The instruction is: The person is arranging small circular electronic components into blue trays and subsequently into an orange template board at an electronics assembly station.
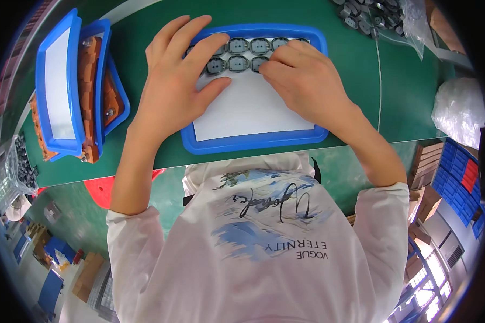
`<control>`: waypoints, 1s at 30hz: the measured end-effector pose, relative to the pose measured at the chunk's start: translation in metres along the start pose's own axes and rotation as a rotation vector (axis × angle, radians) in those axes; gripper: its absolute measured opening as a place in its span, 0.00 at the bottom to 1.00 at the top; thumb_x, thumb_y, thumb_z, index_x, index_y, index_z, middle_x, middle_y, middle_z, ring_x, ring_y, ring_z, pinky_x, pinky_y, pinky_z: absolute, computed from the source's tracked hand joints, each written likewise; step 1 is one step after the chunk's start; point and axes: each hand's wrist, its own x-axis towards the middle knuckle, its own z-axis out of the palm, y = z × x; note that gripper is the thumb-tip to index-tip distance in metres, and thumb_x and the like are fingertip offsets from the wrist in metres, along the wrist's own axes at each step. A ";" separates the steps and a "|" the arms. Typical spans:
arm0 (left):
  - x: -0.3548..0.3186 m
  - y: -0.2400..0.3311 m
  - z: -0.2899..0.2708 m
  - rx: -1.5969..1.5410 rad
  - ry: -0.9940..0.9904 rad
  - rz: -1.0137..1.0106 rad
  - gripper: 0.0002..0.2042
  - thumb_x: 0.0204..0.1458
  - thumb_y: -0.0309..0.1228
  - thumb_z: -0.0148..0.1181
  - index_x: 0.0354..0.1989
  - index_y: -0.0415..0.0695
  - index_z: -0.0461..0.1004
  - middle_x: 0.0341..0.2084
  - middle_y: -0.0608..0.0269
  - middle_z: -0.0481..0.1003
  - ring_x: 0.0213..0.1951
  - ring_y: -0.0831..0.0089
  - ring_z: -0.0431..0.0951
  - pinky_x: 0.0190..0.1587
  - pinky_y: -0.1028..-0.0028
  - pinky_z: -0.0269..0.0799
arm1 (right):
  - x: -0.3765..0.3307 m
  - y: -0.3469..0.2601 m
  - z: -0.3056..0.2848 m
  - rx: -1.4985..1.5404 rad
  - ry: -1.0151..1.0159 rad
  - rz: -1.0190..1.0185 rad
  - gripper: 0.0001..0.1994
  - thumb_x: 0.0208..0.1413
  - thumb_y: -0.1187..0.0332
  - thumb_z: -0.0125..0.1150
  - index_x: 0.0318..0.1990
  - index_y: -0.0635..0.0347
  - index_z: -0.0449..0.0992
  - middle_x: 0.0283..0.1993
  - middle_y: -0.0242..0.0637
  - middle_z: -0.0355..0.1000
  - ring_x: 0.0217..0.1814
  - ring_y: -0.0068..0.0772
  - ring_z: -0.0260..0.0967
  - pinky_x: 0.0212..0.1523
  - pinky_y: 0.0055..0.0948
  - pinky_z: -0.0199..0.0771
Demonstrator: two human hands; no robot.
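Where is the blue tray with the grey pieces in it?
The blue tray is in the upper middle of the head view, on the green table, with the left hand over its left side and the right hand over its right.

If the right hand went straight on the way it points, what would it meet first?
Most likely the grey part, rightmost visible in the nearer row, which the right hand seems to touch; more grey parts lie beyond. Depth is unclear here.
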 end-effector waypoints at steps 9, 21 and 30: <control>0.021 0.007 0.001 -0.076 -0.017 0.047 0.29 0.41 0.28 0.76 0.56 0.48 0.76 0.61 0.60 0.72 0.66 0.52 0.66 0.66 0.58 0.62 | -0.002 -0.003 0.007 -0.058 0.065 0.034 0.06 0.47 0.72 0.67 0.34 0.55 0.80 0.32 0.31 0.69 0.39 0.36 0.70 0.41 0.34 0.73; 0.199 0.066 0.103 -0.034 -0.155 -0.004 0.09 0.52 0.33 0.61 0.32 0.41 0.81 0.35 0.45 0.81 0.37 0.44 0.81 0.43 0.52 0.77 | -0.040 0.101 -0.055 -0.351 0.263 0.444 0.08 0.49 0.73 0.69 0.37 0.59 0.81 0.41 0.43 0.70 0.47 0.50 0.65 0.51 0.46 0.66; 0.195 0.044 0.069 -0.065 -0.147 0.209 0.08 0.50 0.32 0.61 0.31 0.40 0.81 0.35 0.42 0.80 0.42 0.45 0.81 0.46 0.52 0.77 | -0.084 0.092 -0.084 -0.027 0.377 0.509 0.09 0.54 0.74 0.70 0.43 0.62 0.81 0.49 0.37 0.76 0.42 0.34 0.76 0.45 0.26 0.75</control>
